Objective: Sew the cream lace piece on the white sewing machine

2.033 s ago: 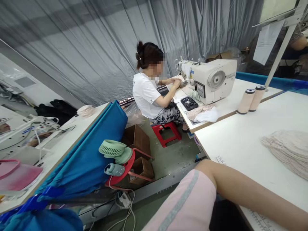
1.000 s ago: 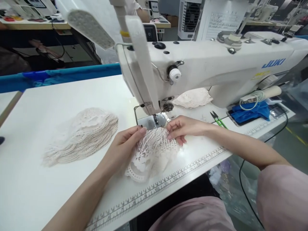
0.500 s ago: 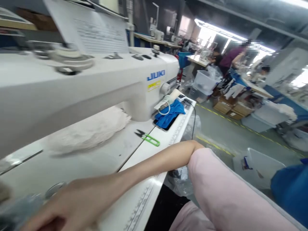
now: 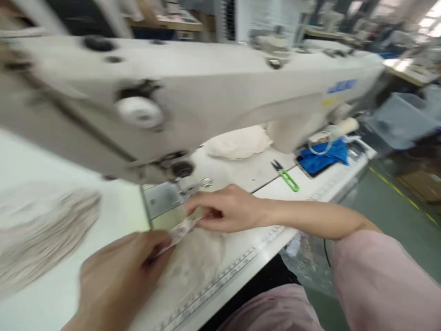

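Observation:
The picture is smeared by motion. My left hand point(image 4: 120, 276) and my right hand point(image 4: 229, 209) each pinch an end of a narrow pale strip point(image 4: 181, 230), stretched between them over a cream lace piece point(image 4: 196, 262) on the white table point(image 4: 69, 285). Both hands are just in front of the needle plate point(image 4: 163, 200) of the white sewing machine point(image 4: 206, 87).
A stack of cream lace pieces point(image 4: 37, 234) lies at the left. Another lace piece point(image 4: 237, 142) rests under the machine arm. Green thread snips point(image 4: 285, 177) and a blue cloth point(image 4: 324, 156) lie to the right. A grey bin point(image 4: 399, 122) stands beyond the table's right end.
The view has swung from the room at the right back down to the needle area. Both hands now show, pinching a pale strip over the lace piece.

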Tool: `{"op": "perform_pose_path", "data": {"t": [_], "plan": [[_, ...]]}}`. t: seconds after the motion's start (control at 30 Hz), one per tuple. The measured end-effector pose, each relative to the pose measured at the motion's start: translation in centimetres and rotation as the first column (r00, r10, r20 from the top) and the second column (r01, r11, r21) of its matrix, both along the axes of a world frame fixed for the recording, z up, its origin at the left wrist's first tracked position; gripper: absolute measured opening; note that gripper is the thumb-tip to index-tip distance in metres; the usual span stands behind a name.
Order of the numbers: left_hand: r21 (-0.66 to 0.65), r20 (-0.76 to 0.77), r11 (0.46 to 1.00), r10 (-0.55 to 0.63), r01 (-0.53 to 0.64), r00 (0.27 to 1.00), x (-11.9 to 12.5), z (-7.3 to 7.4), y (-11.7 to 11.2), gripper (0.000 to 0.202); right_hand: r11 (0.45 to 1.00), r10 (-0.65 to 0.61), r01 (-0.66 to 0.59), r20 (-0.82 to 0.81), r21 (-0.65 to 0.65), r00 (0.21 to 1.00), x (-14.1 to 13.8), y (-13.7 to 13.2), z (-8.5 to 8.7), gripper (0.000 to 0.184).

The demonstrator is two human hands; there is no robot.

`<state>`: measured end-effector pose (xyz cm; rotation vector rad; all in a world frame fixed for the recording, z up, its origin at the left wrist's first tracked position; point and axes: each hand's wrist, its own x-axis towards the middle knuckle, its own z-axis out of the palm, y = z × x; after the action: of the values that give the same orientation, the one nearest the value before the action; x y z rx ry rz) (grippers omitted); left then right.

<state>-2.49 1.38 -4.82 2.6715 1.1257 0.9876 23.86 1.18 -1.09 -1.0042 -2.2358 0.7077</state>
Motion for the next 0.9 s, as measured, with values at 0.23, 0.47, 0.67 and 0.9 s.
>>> {"op": "perform_pose_path", "data": {"t": [0.23,0.47,0.67,0.9], "plan": [[0.184,-0.105,0.978,-0.082,0.1,0.991,4.2,3.6,-0.1,0.026,0.987,-0.017,0.04,-0.143,0.158,0.99,-0.6,-1.0,-0.9,0.012],[0.175,-0.084,0.974,-0.133,0.146,0.988,3.8,3.3,-0.4,0.024,0.958,0.029,0.012,-0.14,0.286,0.99,-0.5,-1.0,-1.2,0.012],[0.208,-0.052,0.962,-0.17,0.177,0.984,3.9,3.0,-0.3,0.022,0.939,0.06,-0.011,-0.132,0.345,0.99,-0.6,-0.9,-1.3,0.012],[0.182,-0.055,0.964,-0.188,0.195,0.981,4.0,2.9,-0.6,0.021,0.906,0.057,-0.04,-0.027,0.422,0.998,-0.5,-0.7,-1.2,0.009]]}}
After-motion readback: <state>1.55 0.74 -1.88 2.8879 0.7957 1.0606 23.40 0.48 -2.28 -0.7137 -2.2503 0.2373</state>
